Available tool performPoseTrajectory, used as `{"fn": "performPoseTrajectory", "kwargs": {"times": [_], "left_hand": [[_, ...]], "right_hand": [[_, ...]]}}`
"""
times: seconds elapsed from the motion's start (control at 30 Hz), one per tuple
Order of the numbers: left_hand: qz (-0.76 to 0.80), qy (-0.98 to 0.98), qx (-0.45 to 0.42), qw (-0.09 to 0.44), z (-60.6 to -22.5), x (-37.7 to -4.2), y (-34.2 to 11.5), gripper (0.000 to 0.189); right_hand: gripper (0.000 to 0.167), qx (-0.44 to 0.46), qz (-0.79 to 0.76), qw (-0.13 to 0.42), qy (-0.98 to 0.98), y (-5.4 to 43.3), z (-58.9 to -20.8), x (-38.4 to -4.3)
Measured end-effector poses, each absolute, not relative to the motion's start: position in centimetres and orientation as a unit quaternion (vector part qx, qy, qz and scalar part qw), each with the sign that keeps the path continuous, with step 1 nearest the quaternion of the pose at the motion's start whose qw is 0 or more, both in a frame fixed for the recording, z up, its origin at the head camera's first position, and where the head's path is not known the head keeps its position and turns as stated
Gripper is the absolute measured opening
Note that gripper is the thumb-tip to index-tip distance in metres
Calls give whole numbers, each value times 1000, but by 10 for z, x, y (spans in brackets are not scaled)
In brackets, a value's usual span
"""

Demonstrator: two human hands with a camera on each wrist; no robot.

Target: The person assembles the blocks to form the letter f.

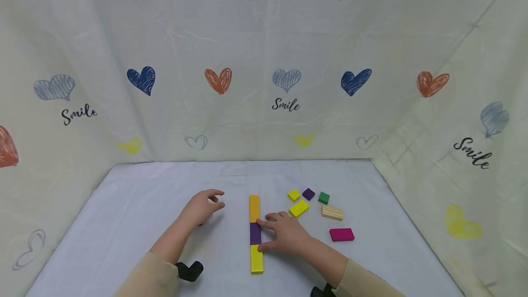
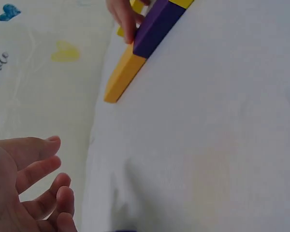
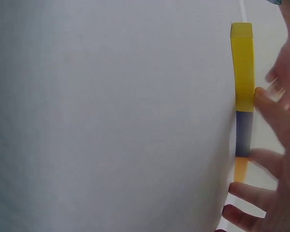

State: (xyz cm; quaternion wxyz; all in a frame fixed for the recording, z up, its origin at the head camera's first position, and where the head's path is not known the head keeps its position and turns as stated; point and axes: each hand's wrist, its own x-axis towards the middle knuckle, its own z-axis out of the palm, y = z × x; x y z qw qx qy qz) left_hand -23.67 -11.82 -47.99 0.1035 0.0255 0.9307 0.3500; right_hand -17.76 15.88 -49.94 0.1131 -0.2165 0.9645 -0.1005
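A straight row of blocks runs toward the wearer: an orange block [image 1: 254, 208] at the far end, a purple block [image 1: 255, 233] in the middle and a yellow block [image 1: 256, 260] nearest. My right hand [image 1: 287, 235] lies along the row's right side. Its thumb touches the yellow block, and its index fingertip is by the joint of purple and orange. My left hand [image 1: 201, 207] hovers left of the row, fingers loosely bent, holding nothing. In the left wrist view that hand [image 2: 29, 186] is apart from the orange block [image 2: 122, 79].
Right of the row lie a yellow cube [image 1: 294, 195], a yellow block [image 1: 299, 208], a purple cube [image 1: 308, 194], a green cube [image 1: 323, 197], a wood-coloured ridged block [image 1: 332, 212] and a magenta block [image 1: 342, 234]. A heart-printed curtain [image 1: 247, 118] borders the white table [image 1: 136, 214].
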Motion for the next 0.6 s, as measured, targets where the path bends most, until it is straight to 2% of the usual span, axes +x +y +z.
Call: {"fn": "performPoseTrajectory", "kwargs": {"times": [0.37,0.6], "left_hand": [[335,938,1,87,-466,-213,-164,44],[310,943,-13,123,-470,-211,-166,56]], "right_hand": [[75,-220,-102,107,964,160,-499,-177],[74,-218,-107,112,964,160,-497,-176]]}}
